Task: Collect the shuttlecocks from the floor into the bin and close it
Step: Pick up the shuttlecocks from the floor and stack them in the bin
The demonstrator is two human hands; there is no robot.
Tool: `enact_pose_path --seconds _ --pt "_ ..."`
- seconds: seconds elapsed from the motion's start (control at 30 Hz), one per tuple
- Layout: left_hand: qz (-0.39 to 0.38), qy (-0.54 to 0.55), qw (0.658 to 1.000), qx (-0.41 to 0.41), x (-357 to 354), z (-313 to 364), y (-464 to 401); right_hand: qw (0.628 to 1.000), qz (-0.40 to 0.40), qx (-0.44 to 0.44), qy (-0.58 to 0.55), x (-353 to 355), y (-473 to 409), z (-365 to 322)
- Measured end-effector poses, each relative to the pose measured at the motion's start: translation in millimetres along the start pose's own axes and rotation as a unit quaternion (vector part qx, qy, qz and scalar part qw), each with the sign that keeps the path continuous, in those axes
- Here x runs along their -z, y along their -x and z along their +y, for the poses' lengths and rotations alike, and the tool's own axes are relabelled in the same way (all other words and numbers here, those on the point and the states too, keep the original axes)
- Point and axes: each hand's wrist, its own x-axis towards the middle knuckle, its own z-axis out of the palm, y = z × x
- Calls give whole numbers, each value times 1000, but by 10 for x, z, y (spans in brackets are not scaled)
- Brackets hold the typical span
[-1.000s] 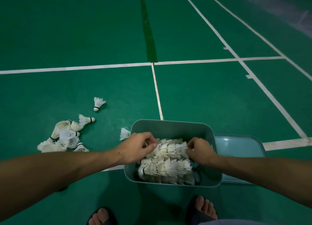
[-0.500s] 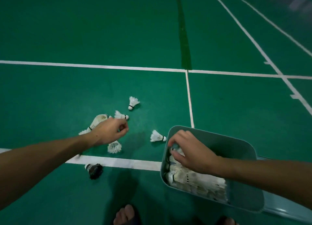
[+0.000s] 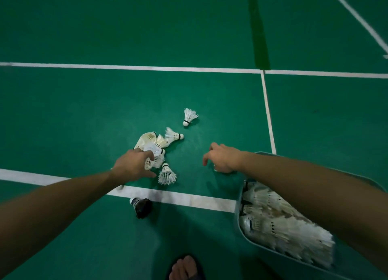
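Shuttlecocks (image 3: pixel 154 148) are being gathered from the left heap by the left hand (image 3: pixel 131 167), fingers curled round some; the right hand (image 3: pixel 223 160) hovers, fingers loosely curled, apparently empty. Several should be scooped together, feathers uncrushed. Counted: three white strays, one dark shuttlecock (image 3: pixel 141 206) nearest, a heap beyond counting, one bin (image 3: pixel 238 211) at right, well stocked.

Both forearms are bare, with no sleeves showing. The left hand (image 3: pixel 131 167) and right hand (image 3: pixel 225 159) wear no gloves. A bare-toed foot (image 3: pixel 184 268) sits in a dark sandal.
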Motion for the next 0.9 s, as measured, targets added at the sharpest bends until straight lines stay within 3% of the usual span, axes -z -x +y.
enact_pose_path --seconds 0.1,0.27,0.37,0.6,0.73,0.9 --pt "10 -101 995 -5 -102 58 -119 1000 -14 1 19 -79 -163 91" --pt "66 -182 981 -24 -268 165 -184 1000 4 -9 22 -88 -333 140" --pt "58 -218 974 -26 -330 293 -177 999 16 -24 33 -60 -382 143" --pt "39 -171 984 -8 -319 313 -216 997 -14 -34 65 74 -193 158" --pt "66 -108 992 -15 -246 247 -191 998 25 -30 54 102 -116 197" --pt "108 71 989 -67 56 534 12 991 107 -30 -72 357 87 301"
